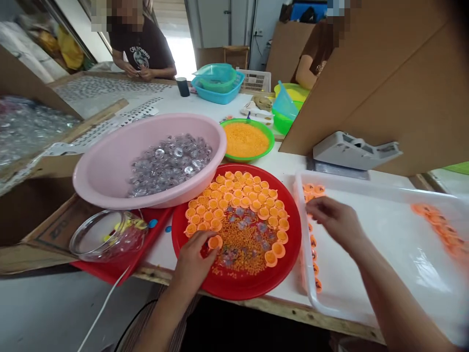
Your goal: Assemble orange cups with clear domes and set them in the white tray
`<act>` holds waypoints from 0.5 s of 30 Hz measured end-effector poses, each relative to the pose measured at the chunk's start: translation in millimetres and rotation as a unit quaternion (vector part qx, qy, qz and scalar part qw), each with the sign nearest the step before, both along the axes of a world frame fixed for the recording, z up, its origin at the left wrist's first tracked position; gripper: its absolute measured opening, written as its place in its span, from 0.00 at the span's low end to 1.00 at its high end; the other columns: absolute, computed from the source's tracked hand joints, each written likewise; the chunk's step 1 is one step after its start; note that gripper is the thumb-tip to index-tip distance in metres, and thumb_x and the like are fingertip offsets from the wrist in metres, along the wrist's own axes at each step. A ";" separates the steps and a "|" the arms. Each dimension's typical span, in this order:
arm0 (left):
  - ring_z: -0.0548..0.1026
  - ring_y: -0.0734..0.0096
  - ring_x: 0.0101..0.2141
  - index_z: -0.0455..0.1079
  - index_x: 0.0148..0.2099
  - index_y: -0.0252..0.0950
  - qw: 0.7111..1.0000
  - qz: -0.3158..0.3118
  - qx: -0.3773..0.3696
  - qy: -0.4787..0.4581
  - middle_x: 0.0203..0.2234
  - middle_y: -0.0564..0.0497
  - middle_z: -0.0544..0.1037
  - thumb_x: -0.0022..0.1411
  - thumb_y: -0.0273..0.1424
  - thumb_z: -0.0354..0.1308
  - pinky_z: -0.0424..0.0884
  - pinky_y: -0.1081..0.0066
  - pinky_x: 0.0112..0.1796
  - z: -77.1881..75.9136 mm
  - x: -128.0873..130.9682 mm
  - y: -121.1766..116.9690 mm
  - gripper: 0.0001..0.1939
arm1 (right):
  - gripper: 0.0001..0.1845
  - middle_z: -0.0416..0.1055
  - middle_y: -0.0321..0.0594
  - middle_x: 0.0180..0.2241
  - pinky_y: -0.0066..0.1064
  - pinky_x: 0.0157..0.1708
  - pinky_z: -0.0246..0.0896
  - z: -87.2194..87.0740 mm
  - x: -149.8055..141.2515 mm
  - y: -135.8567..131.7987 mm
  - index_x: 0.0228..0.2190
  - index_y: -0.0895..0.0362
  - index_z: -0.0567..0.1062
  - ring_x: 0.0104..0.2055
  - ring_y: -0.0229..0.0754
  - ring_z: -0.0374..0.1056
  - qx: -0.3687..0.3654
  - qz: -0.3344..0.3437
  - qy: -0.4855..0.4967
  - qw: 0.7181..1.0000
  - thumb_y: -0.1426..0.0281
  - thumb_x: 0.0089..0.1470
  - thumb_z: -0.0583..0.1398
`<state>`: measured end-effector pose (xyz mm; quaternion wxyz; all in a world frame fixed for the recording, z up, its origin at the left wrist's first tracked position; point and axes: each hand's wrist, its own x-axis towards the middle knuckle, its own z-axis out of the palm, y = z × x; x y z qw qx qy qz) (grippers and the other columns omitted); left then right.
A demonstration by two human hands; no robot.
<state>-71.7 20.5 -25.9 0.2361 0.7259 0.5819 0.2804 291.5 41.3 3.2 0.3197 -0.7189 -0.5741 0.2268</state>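
Your left hand [192,264] is working over the near-left part of a round red plastic tray [294,234]. Its thumb and index finger are standing narrow, gripping a small round orange plastic cup [215,242] with its open side facing up. Whether this cup is touching the tray floor cannot be told.

Inside the red tray, matching orange cups [227,197] are forming a curved band along the far side, their rims lying close together. Small loose orange granules [234,242] are covering the middle and near floor, and clear plastic discs [242,222] are lying scattered among them.

Your right hand [339,220] is hovering at the left wall of a rectangular translucent white plastic tray [370,234]. Its fingertips are bunching narrowly; whether they are holding a piece cannot be told. Orange pieces with dark markings [314,254] are lining this left wall beneath and beside your fingertips, and a second orange row [439,224] is lying toward the right side.

Behind the red tray, an oval pink plastic basin [100,164] is holding a heap of clear plastic pieces [172,164]. Beside it, a round green plastic bowl [270,146] is containing fine orange granular material [245,139].
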 end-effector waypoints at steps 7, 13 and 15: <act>0.74 0.63 0.43 0.73 0.43 0.39 0.987 -0.053 -0.063 -0.136 0.41 0.48 0.76 0.53 0.23 0.58 0.72 0.66 0.42 -10.0 19.6 -2.5 0.14 | 0.12 0.75 0.42 0.36 0.28 0.39 0.63 -12.2 -119.6 13.3 0.37 0.56 0.77 0.38 0.40 0.71 -0.074 0.279 -0.108 0.951 0.77 0.55 0.54; 0.75 0.65 0.41 0.71 0.41 0.38 0.945 0.004 -0.185 -0.270 0.38 0.50 0.76 0.52 0.25 0.60 0.72 0.68 0.43 -0.6 22.9 -14.9 0.12 | 0.12 0.74 0.49 0.36 0.30 0.36 0.60 -34.0 -141.5 30.5 0.39 0.61 0.75 0.37 0.44 0.70 -0.102 0.262 -0.179 0.943 0.79 0.54 0.54; 0.76 0.65 0.41 0.70 0.41 0.37 0.926 0.008 -0.219 -0.309 0.37 0.50 0.77 0.51 0.26 0.62 0.71 0.68 0.43 0.2 24.0 -16.0 0.12 | 0.13 0.75 0.46 0.34 0.29 0.35 0.60 -35.9 -138.9 26.7 0.36 0.60 0.76 0.36 0.43 0.70 -0.105 0.272 -0.176 0.940 0.81 0.52 0.54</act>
